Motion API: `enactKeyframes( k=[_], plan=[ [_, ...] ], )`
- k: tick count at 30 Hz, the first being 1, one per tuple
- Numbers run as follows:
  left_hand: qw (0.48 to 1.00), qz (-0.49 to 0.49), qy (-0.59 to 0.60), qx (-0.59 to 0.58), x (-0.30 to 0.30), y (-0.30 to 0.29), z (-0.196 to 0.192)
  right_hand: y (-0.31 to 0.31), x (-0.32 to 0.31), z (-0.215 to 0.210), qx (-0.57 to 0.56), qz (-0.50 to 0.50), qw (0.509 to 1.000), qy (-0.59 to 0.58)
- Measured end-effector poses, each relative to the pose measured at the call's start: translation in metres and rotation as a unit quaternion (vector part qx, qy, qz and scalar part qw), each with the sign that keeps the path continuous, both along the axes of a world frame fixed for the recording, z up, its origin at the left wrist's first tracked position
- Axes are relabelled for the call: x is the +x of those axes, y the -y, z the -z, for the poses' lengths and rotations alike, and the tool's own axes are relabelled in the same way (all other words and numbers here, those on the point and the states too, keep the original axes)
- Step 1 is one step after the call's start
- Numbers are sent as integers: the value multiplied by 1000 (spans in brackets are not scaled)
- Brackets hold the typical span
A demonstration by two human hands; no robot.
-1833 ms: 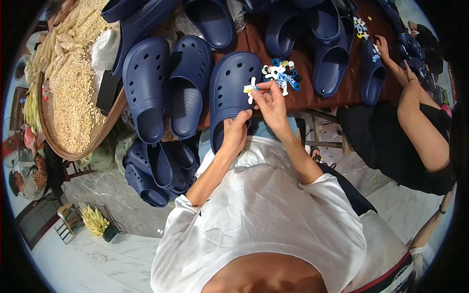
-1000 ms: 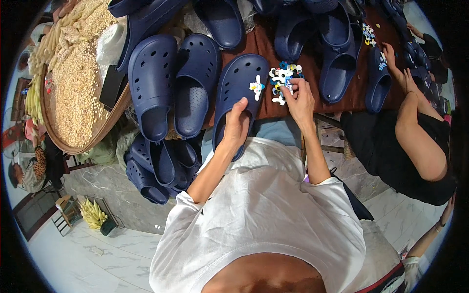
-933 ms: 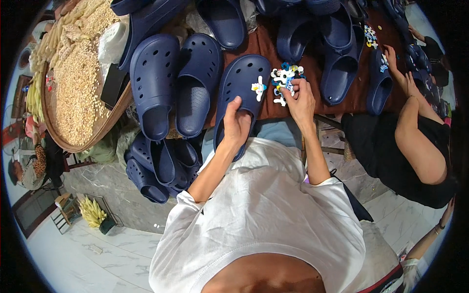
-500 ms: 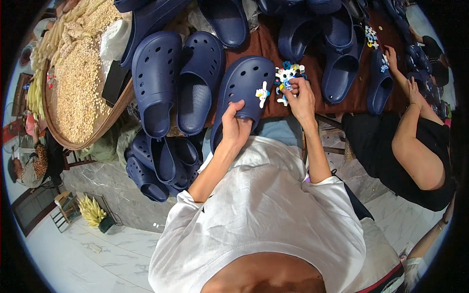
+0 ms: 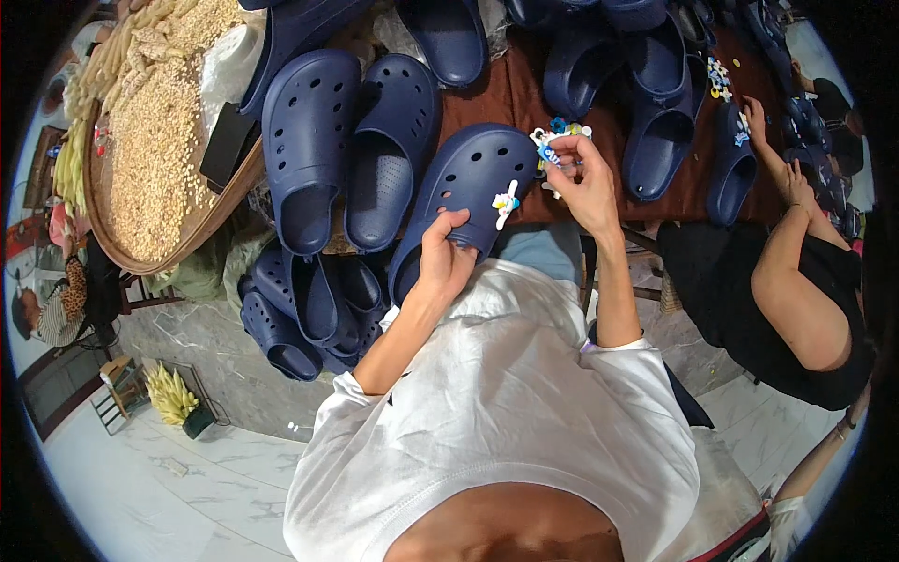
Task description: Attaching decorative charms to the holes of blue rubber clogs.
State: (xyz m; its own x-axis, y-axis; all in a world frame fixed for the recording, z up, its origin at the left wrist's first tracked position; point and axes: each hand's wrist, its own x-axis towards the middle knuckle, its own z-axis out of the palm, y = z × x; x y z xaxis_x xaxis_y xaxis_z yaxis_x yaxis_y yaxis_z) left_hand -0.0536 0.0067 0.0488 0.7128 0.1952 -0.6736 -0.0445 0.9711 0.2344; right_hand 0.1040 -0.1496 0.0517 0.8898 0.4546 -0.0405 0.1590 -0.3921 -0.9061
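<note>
White short-sleeved T-shirt (image 5: 506, 403), loose, creased across front. Sleeves end above elbows; forearms bare. Small dark mark on shirt near left sleeve. Left hand (image 5: 445, 262) and right hand (image 5: 585, 183) bare: no gloves, rings or watch visible.

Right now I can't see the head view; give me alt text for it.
The left hand grips a navy clog bearing one white charm, while the right hand holds a cluster of small charms above a brown table covered with more navy clogs. A co-worker's arm reaches in at right.
</note>
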Motion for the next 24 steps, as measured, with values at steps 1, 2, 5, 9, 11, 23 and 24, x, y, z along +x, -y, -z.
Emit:
enactKeyframes(
  k=[1, 2, 5, 9, 11, 23, 24],
  plan=[
    [1000, 6, 9, 5, 0, 0, 0, -5, -3, -7, 20, -20, 1000, 2],
    [1000, 6, 9, 6, 0, 1, -1, -10, -5, -13, 39, -40, 998, 4],
    [999, 33, 5, 31, -1, 3, -7, -23, -5, -25, -8, -114, 989, 95],
    [999, 45, 3, 28, -5, 1, -4, -30, -5, -20, -14, -152, 978, 142],
    [998, 51, 13, 21, -7, -1, -4, -28, -3, -20, -16, -171, 974, 148],
    [997, 71, -13, 6, -13, -5, -9, -18, 1, -17, -36, -149, 985, 82],
    [997, 72, -21, 25, -13, -4, -11, -16, 2, -12, -28, -148, 988, 45]
  ],
)
